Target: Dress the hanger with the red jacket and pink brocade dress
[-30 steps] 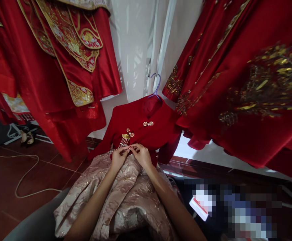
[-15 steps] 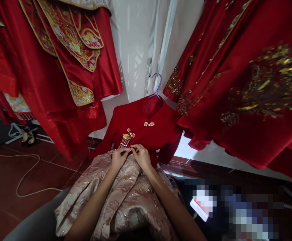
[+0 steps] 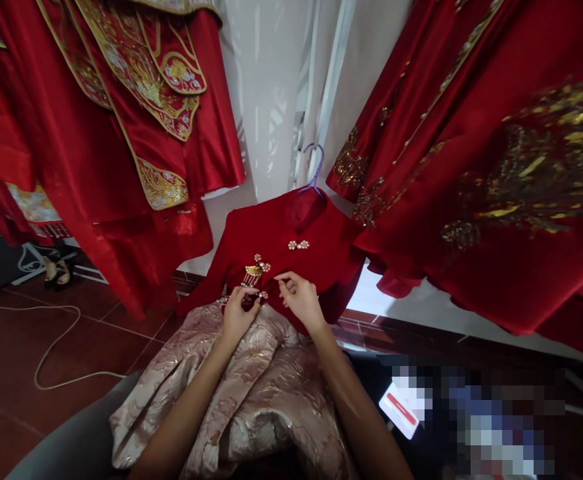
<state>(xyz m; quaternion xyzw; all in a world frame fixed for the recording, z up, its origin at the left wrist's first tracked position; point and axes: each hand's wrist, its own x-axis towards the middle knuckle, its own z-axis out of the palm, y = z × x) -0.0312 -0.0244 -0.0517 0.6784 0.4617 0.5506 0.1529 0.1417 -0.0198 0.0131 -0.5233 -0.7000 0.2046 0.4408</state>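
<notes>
A red long-sleeved top hangs on a purple hanger in front of me, above a pale pink-gold patterned cloth over my lap. My left hand is at the top's lower front, thumb and forefinger curled on the red fabric beside a small pearl flower fastener. Just above and to the right, my right hand is lifted off the fabric in a pinch; whatever it holds is too small to make out. A gold fan-shaped ornament with bead tassels and another pearl flower fastener decorate the chest.
Red embroidered garments hang at the left, and a red sequinned gown at the right. A pale cable and dark shoes lie on the tiled floor. A lit phone screen is at lower right, beside a blurred-out patch.
My right hand has drawn away from my left, up and to the right, its fingers still pinched. The left hand stays near the fastener, which now shows between the hands.
</notes>
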